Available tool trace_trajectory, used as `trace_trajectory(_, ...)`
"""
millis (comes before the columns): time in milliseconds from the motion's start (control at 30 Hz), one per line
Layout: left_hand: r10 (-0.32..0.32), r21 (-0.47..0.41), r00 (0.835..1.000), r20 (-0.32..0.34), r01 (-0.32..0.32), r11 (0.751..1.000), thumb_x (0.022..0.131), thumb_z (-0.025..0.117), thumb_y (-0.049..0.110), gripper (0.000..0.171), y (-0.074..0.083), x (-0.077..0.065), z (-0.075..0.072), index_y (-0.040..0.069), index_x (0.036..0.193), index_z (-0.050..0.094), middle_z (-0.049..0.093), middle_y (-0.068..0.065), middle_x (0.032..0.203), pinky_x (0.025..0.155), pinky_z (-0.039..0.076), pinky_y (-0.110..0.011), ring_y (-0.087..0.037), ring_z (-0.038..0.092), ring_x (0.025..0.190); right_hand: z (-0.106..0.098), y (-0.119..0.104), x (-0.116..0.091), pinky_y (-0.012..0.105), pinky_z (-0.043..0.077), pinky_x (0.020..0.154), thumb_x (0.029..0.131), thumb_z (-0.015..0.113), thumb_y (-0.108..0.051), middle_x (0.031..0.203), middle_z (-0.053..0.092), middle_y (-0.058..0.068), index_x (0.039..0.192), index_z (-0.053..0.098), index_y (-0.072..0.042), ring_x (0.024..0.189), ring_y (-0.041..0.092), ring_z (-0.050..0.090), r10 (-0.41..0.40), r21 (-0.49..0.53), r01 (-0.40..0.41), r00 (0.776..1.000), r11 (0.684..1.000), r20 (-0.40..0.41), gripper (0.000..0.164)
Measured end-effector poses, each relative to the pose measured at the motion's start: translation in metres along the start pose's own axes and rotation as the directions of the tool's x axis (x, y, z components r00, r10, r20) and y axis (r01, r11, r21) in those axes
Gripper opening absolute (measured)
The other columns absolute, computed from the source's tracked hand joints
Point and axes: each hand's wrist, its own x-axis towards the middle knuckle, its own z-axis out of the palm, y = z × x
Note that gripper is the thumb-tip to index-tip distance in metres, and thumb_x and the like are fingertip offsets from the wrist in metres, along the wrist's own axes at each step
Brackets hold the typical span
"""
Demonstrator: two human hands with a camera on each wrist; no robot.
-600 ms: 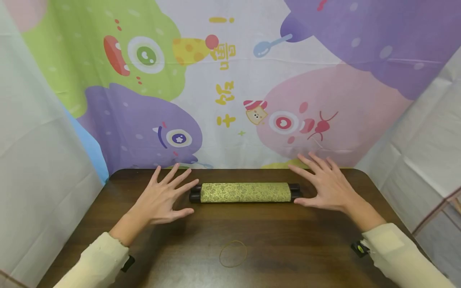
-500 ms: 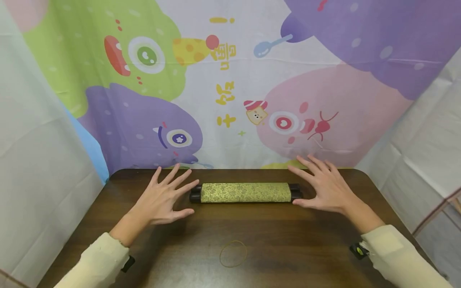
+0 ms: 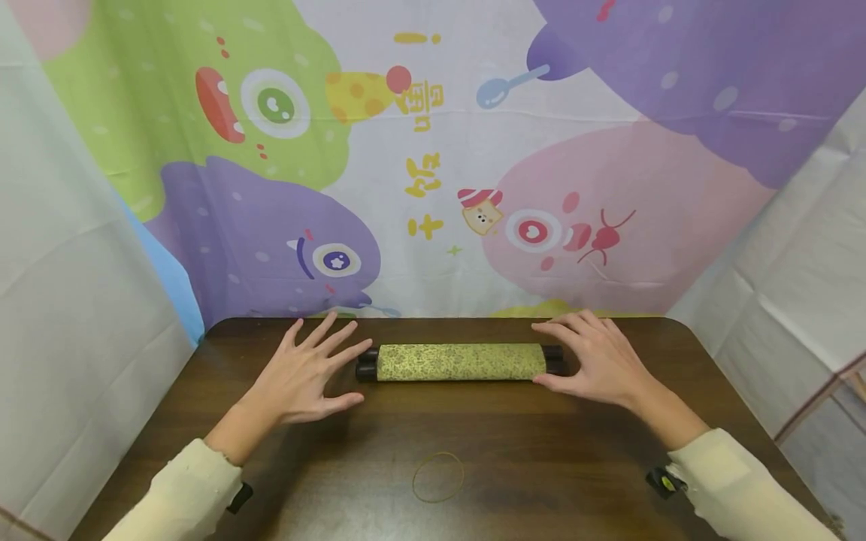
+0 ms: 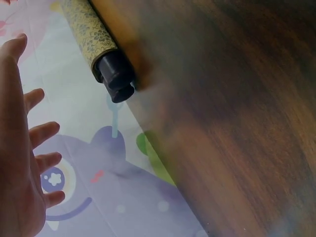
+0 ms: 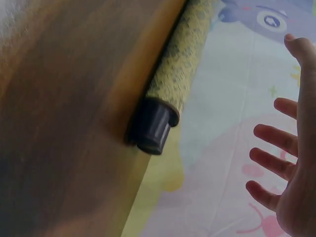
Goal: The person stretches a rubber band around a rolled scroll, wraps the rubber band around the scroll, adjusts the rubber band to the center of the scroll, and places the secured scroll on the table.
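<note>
A rolled hanging scroll point(image 3: 461, 362) in yellow-green floral brocade lies crosswise near the table's far edge, with paired black rod ends sticking out both sides. My left hand point(image 3: 306, 372) is spread beside its left end; the left wrist view shows the fingers point(image 4: 44, 136) apart from the black rod end point(image 4: 116, 71). Over the right end hovers my right hand point(image 3: 598, 359), its fingers slightly bent and holding nothing. The right wrist view shows a gap between that hand point(image 5: 296, 163) and the black rod end point(image 5: 152, 126). A thin rubber band point(image 3: 414, 481) lies nearer the front.
The dark brown wooden table point(image 3: 575, 466) has rounded far corners. Behind it hangs a cartoon-printed curtain point(image 3: 433, 278), close to the fingertips. Pale cloth walls point(image 3: 74, 300) stand at left and right. A small black device point(image 3: 661, 482) sits under the right sleeve.
My right hand has moved left and inward over the scroll's right end, its fingers drawing closer together. The left hand has barely moved. The scroll and rubber band have stayed put.
</note>
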Motion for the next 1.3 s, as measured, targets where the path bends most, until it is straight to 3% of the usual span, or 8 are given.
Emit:
trace_trajectory(267,-0.018,-0.092,1.0,-0.017,0.016,0.996,0.098,0.068,0.072,0.081,0.004,0.0,0.001,0.032,0.167,0.055,0.053,-0.004,0.176,0.121,0.045,-0.077,-0.041,0.05,0.164,0.007,-0.013,0.0,0.041,0.052,0.083,0.078,0.093,-0.058,0.122,0.078,0.0,0.142,0.076,-0.026,0.112,0.024,0.068,-0.046,0.01,0.046,0.999,0.999,-0.013,0.074)
trace_trajectory(567,-0.064,-0.227,0.998,0.007,0.064,0.972,0.099,0.071,0.065,0.077,0.009,0.001,-0.002,0.034,0.167,0.055,0.052,-0.002,0.177,0.114,0.05,-0.071,-0.038,0.049,0.165,0.01,-0.019,0.0,0.036,0.051,0.078,0.08,0.093,-0.058,0.116,0.077,0.0,0.141,0.077,-0.025,0.106,0.021,0.067,-0.07,0.015,0.07,0.997,0.997,-0.017,0.071)
trace_trajectory(733,-0.06,-0.243,0.998,0.021,0.063,0.968,0.099,0.073,0.062,0.074,0.012,0.001,0.001,0.031,0.165,0.058,0.057,-0.004,0.173,0.109,0.054,-0.07,-0.039,0.055,0.159,0.013,-0.023,0.0,0.03,0.046,0.074,0.08,0.093,-0.058,0.112,0.077,-0.001,0.139,0.078,-0.025,0.1,0.017,0.064,-0.07,0.03,0.071,0.997,0.997,-0.016,0.069)
trace_trajectory(933,-0.039,-0.256,0.999,-0.016,0.034,0.966,0.097,0.076,0.059,0.07,0.016,0.001,0.005,0.025,0.158,0.066,0.066,-0.005,0.163,0.104,0.058,-0.066,-0.035,0.063,0.149,0.017,-0.029,-0.001,0.023,0.041,0.07,0.079,0.094,-0.056,0.107,0.075,-0.002,0.137,0.08,-0.023,0.092,0.012,0.059,-0.085,0.048,0.085,0.996,0.995,-0.012,0.069)
trace_trajectory(1300,-0.007,-0.251,0.999,-0.033,-0.002,0.968,0.097,0.077,0.057,0.064,0.022,0.001,0.006,0.023,0.151,0.071,0.069,-0.002,0.159,0.104,0.057,-0.064,-0.03,0.064,0.143,0.028,-0.039,-0.005,0.03,0.053,0.071,0.079,0.094,-0.055,0.112,0.077,-0.003,0.132,0.08,-0.02,0.094,0.016,0.066,-0.107,0.047,0.109,0.994,0.993,-0.029,0.065)
